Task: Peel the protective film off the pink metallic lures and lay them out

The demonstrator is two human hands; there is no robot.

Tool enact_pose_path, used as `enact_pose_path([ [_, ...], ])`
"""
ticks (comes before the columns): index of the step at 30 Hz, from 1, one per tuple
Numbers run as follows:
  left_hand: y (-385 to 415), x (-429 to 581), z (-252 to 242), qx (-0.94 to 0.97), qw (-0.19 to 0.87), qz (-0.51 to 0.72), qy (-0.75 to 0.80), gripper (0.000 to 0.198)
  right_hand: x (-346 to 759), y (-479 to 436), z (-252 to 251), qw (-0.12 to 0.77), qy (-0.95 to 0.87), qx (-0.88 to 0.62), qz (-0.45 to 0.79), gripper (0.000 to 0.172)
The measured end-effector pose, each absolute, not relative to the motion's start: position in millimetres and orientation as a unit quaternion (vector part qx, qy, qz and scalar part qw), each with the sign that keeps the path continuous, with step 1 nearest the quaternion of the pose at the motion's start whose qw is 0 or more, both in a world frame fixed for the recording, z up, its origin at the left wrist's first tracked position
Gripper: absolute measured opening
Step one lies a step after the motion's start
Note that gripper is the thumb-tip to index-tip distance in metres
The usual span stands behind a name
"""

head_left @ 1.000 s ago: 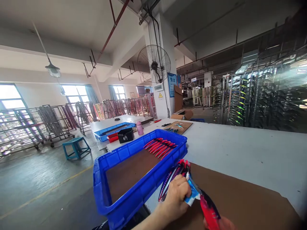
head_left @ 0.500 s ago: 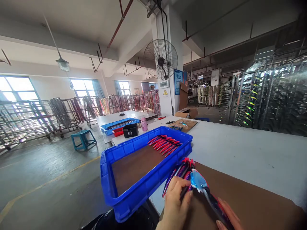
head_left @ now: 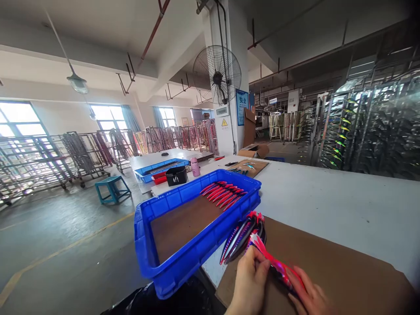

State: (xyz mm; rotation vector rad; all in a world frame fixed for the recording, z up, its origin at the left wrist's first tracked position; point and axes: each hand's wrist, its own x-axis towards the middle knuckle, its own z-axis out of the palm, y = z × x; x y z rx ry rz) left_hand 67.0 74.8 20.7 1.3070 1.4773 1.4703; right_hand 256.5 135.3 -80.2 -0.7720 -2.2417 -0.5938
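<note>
My left hand [head_left: 250, 280] and my right hand [head_left: 310, 296] both grip one red, fish-shaped lure [head_left: 274, 262] at the bottom of the view, over a brown cardboard sheet [head_left: 331, 271]. A small pile of red and dark striped lures [head_left: 241, 236] lies on the cardboard just beyond my left hand. To the left stands a blue plastic bin [head_left: 183, 258] lined with brown board, with a row of red lures [head_left: 223, 194] at its far end.
The white worktable [head_left: 328, 201] stretches away to the right. Further along it stand a black box [head_left: 176, 175], a pink bottle [head_left: 195, 166] and another blue tray [head_left: 157, 168]. Racks of lures line the right side and the back; a teal stool [head_left: 110, 189] stands on the floor.
The blue and white cloth or wrap seen on the lure earlier is no longer visible. The lure now lies lower between both hands, bare and red.
</note>
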Motion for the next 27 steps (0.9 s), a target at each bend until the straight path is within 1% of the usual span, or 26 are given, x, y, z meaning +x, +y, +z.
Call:
enact_pose_path([
  [3,75,66,20,0.423,0.473,0.582,0.509,0.025,258,133,-79,0.319,-0.873,-0.321,-0.182,0.036],
  [5,72,61,23,0.426,0.497,0.567,0.500,0.025,258,131,-79,0.321,-0.873,-0.349,-0.115,0.038],
  [6,70,56,26,0.450,0.472,0.560,0.511,0.020,258,130,-79,0.326,-0.869,-0.362,-0.084,0.038],
  [7,68,51,29,0.492,0.419,0.552,0.526,0.013,259,129,-79,0.332,-0.864,-0.374,-0.057,0.039],
  [8,66,45,33,0.549,0.344,0.539,0.539,0.012,259,128,-79,0.336,-0.859,-0.385,-0.034,0.039],
  [10,64,33,41,0.668,0.166,0.486,0.538,0.028,261,126,-78,0.344,-0.854,-0.390,0.002,0.040],
  [11,64,28,45,0.718,0.094,0.448,0.525,0.034,261,126,-77,0.344,-0.856,-0.384,0.018,0.040],
  [12,65,23,48,0.756,0.043,0.408,0.510,0.037,261,126,-77,0.346,-0.861,-0.371,0.030,0.040],
  [14,69,16,52,0.807,0.007,0.338,0.485,0.033,260,126,-76,0.342,-0.875,-0.339,0.045,0.041],
  [17,75,11,50,0.849,0.030,0.275,0.450,0.014,258,126,-73,0.321,-0.893,-0.315,0.031,0.046],
  [20,77,12,43,0.860,0.067,0.260,0.433,0.010,256,125,-64,0.304,-0.906,-0.294,-0.025,0.051],
  [22,75,14,40,0.854,0.101,0.267,0.435,0.007,255,123,-55,0.300,-0.911,-0.268,-0.085,0.046],
  [24,73,17,40,0.819,0.174,0.294,0.461,0.011,254,122,-47,0.302,-0.910,-0.245,-0.142,0.041],
  [27,72,21,44,0.719,0.292,0.347,0.528,0.010,252,124,-45,0.315,-0.901,-0.221,-0.202,0.048],
])
